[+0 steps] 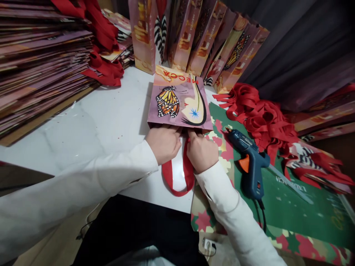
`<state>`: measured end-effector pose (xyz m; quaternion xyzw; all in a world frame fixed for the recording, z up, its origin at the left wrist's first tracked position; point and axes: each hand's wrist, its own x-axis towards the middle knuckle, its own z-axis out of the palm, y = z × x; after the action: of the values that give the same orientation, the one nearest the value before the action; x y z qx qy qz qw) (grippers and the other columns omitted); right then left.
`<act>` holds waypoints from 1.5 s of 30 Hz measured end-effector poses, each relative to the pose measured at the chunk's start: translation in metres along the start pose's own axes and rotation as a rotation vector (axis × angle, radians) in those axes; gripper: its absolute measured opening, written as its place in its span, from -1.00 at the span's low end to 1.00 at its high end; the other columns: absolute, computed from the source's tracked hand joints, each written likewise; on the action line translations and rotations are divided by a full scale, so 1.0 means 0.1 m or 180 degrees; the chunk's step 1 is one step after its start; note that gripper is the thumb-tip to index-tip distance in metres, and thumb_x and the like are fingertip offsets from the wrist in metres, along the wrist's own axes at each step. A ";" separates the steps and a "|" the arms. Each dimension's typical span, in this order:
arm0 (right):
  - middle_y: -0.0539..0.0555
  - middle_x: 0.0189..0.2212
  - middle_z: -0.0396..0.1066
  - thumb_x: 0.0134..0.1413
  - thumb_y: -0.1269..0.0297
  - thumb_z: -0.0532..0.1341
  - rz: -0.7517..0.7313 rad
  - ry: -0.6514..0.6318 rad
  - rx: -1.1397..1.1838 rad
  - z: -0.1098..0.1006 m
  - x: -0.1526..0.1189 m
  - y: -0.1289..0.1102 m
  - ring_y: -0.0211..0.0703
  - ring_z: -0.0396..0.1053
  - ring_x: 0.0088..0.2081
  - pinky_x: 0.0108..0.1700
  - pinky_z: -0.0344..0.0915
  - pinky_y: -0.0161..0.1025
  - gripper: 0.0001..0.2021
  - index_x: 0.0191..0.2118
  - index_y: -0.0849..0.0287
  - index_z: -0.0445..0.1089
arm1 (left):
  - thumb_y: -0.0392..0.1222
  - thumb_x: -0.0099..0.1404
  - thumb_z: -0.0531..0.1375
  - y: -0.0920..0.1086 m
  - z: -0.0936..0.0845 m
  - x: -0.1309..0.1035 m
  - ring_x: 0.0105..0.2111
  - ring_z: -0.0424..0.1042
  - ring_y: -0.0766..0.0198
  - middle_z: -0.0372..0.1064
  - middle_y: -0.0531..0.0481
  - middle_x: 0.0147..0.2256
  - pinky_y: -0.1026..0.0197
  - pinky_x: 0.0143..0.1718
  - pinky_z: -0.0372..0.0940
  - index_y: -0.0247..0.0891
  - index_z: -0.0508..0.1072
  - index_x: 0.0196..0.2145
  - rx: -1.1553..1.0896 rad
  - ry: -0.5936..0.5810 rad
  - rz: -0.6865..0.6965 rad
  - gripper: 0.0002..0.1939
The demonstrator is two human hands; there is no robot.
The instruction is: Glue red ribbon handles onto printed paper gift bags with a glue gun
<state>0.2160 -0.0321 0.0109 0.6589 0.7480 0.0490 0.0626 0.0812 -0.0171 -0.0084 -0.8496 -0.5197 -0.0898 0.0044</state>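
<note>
From the head, shows the left hand [164, 143] and right hand [203, 151] close together, fingers bent and partly hidden in the mouth of a MECCA paper bag [180, 99]; cannot tell how far open or whether gripping anything. Lies butterfly side up on the white surface [111, 118], with a red ribbon handle [189, 177] looping toward the wearer. Shows also a blue glue gun [251, 162] at right, near piled red ribbons [263, 114], and upright bags [191, 40] behind.
</note>
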 end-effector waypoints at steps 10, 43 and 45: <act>0.21 -0.42 0.53 0.23 0.38 0.01 0.0286 -0.0041 -0.0013 0.03 -0.07 0.08 -0.01 0.51 -0.43 -0.43 0.24 -0.23 -0.55 0.20 0.02 0.32 | -0.16 0.40 -0.18 -0.09 -0.07 -0.21 -0.13 0.48 0.01 0.47 -0.20 -0.04 -0.01 -0.10 0.32 -0.37 0.29 0.21 0.0045 -0.0433 -0.0093 -0.46; 0.19 0.01 0.42 0.18 0.42 0.23 -0.0172 0.4125 -0.0223 -0.22 -0.16 0.29 0.02 0.15 -0.04 -0.01 -0.03 -0.06 -0.74 -0.04 0.05 0.48 | -0.40 0.38 0.02 -0.71 -0.81 -0.33 -0.46 0.47 0.33 0.58 0.10 -0.38 0.12 -0.06 0.31 -0.20 0.49 -0.23 0.1096 0.2249 0.1523 -0.73; 0.14 -0.02 0.47 0.19 0.43 0.22 -0.0456 0.4261 -0.0348 -0.30 -0.16 0.29 -0.02 0.18 -0.02 0.04 -0.04 -0.10 -0.73 -0.01 0.07 0.47 | -0.39 0.40 -0.01 -0.71 -0.91 -0.35 -0.44 0.48 0.35 0.58 0.14 -0.36 0.14 -0.05 0.28 -0.15 0.48 -0.21 0.0992 0.2205 0.1672 -0.71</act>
<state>0.2416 -0.0442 0.0452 0.4311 0.6638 0.4802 -0.3780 -0.0109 -0.0248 0.0694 -0.8617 -0.2620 -0.2850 0.3281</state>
